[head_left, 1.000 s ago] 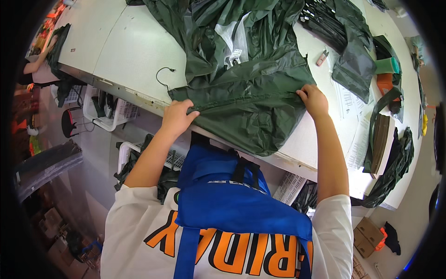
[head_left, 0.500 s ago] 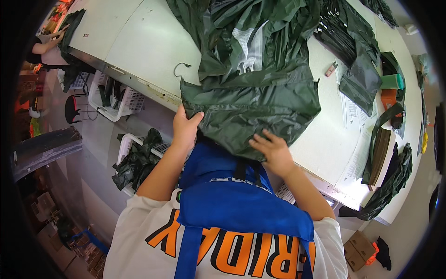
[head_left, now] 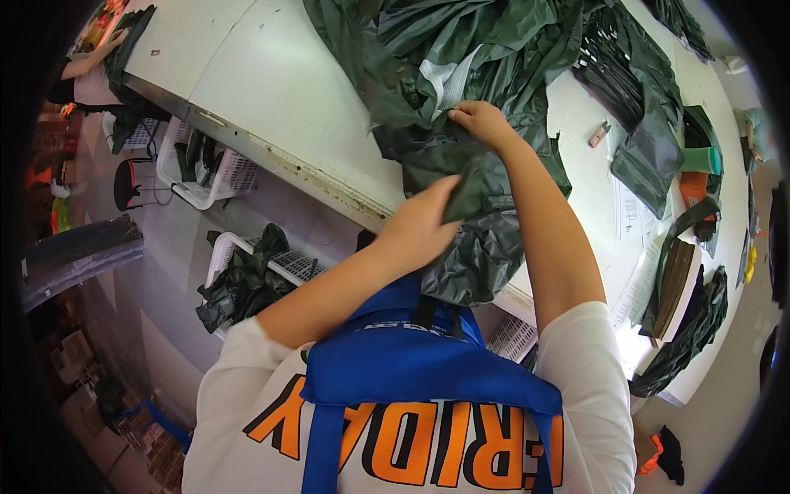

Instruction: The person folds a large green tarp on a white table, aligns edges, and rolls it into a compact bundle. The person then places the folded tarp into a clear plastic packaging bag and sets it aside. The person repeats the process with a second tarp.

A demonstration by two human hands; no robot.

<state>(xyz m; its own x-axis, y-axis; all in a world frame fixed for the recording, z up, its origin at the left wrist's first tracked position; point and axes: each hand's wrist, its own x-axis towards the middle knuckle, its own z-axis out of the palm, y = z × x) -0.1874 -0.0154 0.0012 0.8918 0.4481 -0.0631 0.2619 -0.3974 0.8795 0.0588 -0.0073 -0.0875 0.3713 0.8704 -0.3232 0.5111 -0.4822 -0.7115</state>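
Note:
A dark green, glossy waterproof garment [head_left: 485, 189] lies bunched over the near edge of the table, its lower part hanging toward my blue apron [head_left: 411, 362]. My right hand [head_left: 485, 123] pinches the cloth close to a white ribbed strip [head_left: 448, 81]. Closer to me, my left hand [head_left: 421, 224] is blurred by motion, with a turned-over part of the garment between its thumb and fingers. Its exact grip is partly hidden by the folds. More of the same green cloth heaps up beyond both hands.
The white table [head_left: 280, 107] has a worn metal edge. On its right are a lighter [head_left: 599, 134], bundled dark strips [head_left: 607, 70], printed papers [head_left: 629, 210] and a green roll [head_left: 699, 160]. White baskets [head_left: 216, 185] stand below at left. Another person's arm [head_left: 92, 59] shows far left.
My right hand has gone from lying flat on the cloth to pinching it farther up. My left hand has moved right, and the garment's left side is now folded and bunched inward.

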